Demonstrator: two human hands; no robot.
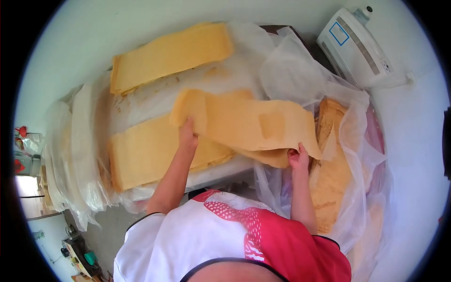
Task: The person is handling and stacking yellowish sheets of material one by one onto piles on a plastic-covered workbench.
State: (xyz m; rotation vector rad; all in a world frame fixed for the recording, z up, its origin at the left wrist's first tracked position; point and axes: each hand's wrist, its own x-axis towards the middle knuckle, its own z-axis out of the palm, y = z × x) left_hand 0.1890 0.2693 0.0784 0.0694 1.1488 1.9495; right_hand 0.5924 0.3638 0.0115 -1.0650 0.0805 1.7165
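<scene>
A long, thin, yellow-tan sheet [235, 117] is held up across the middle, with a darker squarish patch near its right part. My left hand [188, 135] grips its left end, where the sheet curls over. The fingers of my right hand [299, 158] pinch the near edge close to its right end. Beneath and to the left lies a stack of similar yellow sheets [145, 150], partly covered by the held sheet and my left forearm. Another stack of such sheets [174, 56] rests farther back.
Clear plastic sheeting [296, 70] covers much of the work surface and hangs off its left side. Browner, rough-edged sheets [331, 183] lie at the right, partly under plastic. A white appliance [354, 47] stands at the far right near the wall.
</scene>
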